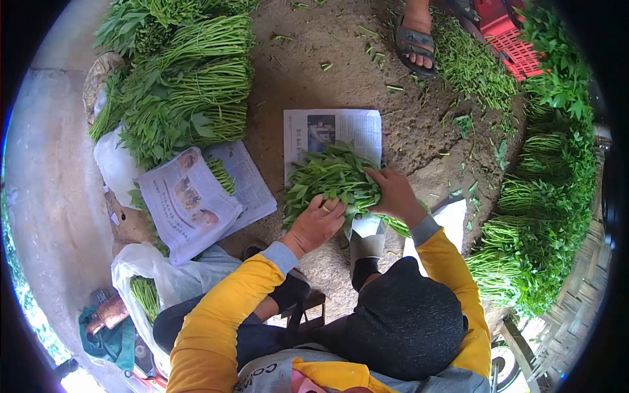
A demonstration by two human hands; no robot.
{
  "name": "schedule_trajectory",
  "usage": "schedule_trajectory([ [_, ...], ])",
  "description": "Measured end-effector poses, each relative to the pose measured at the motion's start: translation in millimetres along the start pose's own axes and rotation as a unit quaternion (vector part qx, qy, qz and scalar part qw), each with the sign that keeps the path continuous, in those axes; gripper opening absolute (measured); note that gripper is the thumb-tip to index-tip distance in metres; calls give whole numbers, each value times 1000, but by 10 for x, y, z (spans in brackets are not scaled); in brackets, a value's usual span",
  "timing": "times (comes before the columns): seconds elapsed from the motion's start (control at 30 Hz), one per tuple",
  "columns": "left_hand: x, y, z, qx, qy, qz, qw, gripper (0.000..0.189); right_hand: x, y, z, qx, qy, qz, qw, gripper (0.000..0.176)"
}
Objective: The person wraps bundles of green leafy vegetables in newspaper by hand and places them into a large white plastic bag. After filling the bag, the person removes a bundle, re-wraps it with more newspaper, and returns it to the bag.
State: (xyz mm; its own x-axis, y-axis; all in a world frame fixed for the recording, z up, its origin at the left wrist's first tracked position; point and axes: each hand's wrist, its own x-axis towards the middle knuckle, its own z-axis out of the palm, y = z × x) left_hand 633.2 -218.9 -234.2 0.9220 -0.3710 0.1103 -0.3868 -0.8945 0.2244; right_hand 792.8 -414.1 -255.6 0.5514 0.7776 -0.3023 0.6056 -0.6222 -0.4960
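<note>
A bunch of leafy greens (331, 173) lies over a newspaper sheet (364, 124) spread on the ground. My left hand (318, 223), with a ring on one finger, is closed on the leaves at the near side of the bunch. Gripping the right side of the same bunch is my right hand (396, 194), its thumb over the leaves and its fingertips partly hidden. Some green stems (398, 226) stick out below the right wrist.
Stacked bundles of greens (209, 85) lie at upper left, near more newspapers (190, 203). A plastic bag (173, 278) with stems stands at lower left. Bundles (544, 196) line the right side. Another person's sandalled foot (417, 49), cut stems (468, 65) and a red crate (514, 49) are at upper right.
</note>
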Motion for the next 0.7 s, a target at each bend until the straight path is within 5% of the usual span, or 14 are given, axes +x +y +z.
schedule_trajectory([
  [0.47, 256, -257, 261, -100, -132, -49, 985, 13, -43, -45, 255, -49, -1, -17, 999, 87],
  [0.53, 321, -381, 307, -149, -156, -47, 975, 11, -121, -244, 199, -94, 113, -6, 989, 80],
  [0.57, 352, -403, 295, -200, -85, -70, 974, 8, -187, -340, 191, -115, 169, -1, 979, 77],
  [0.67, 544, -511, 213, -238, -171, -111, 950, 5, -596, -521, 415, -11, 208, -92, 974, 62],
  [0.7, 556, -569, 318, -261, -127, -98, 952, 6, -736, -535, 537, 56, 111, -143, 982, 57],
])
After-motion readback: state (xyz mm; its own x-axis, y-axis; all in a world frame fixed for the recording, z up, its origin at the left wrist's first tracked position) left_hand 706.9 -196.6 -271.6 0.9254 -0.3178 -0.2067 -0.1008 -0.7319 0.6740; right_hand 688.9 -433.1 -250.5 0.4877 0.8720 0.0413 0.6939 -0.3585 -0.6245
